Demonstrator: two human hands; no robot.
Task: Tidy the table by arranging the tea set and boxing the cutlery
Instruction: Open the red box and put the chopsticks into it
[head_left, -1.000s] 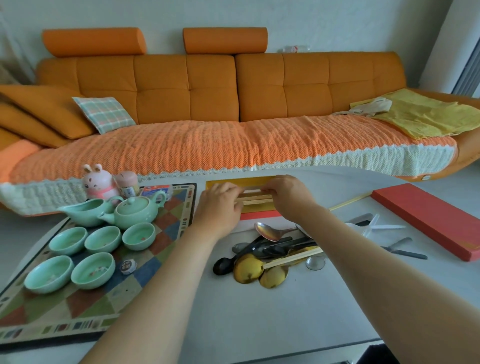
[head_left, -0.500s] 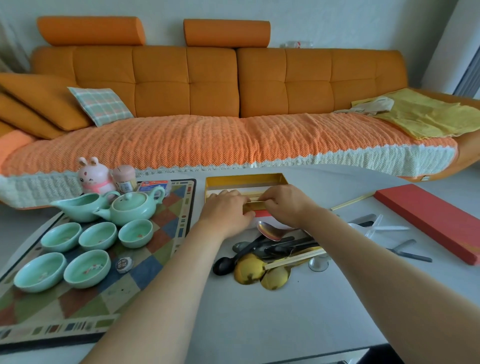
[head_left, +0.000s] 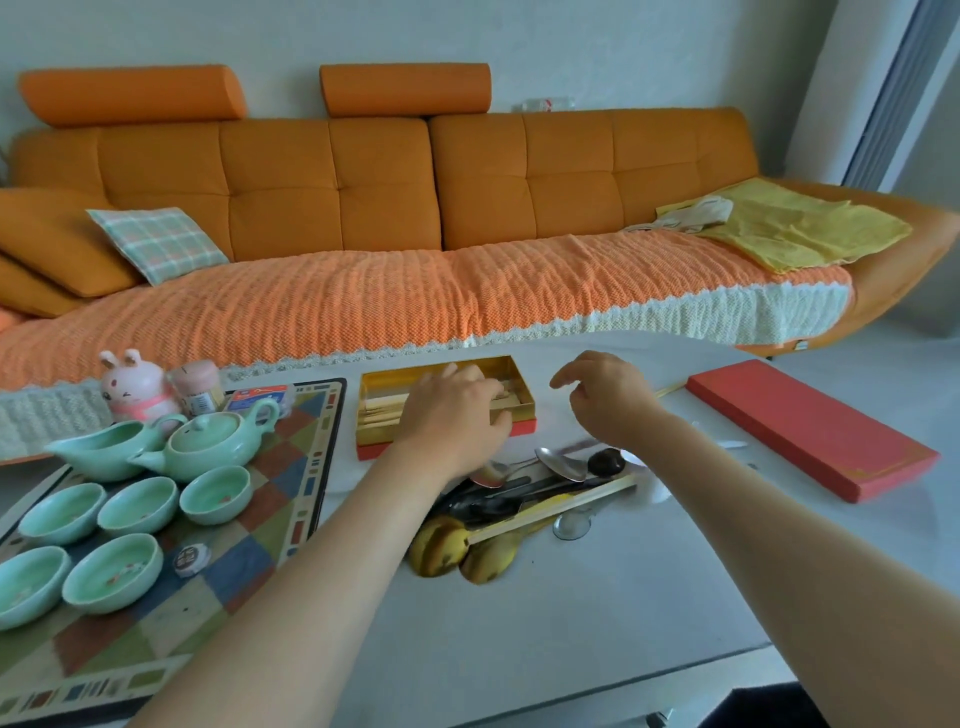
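while the left hand (head_left: 454, 410) is lying palm-down across the open gold-lined box (head_left: 384, 382), its fingers are spreading flat over the chopsticks inside, gripping nothing i can make out. the right hand (head_left: 605, 397) is hovering at the box's 3 o'clock, fingers loosely curled and empty. loose cutlery (head_left: 524, 491) is lying piled at the box's 5 o'clock, and the red lid (head_left: 810, 426) is sitting well apart at 3 o'clock.

Single head view: you look forward and down from above the near edge of the desk (head_left: 597, 597), close over it, facing the orange sofa (head_left: 332, 208) beyond its far edge. No second view.
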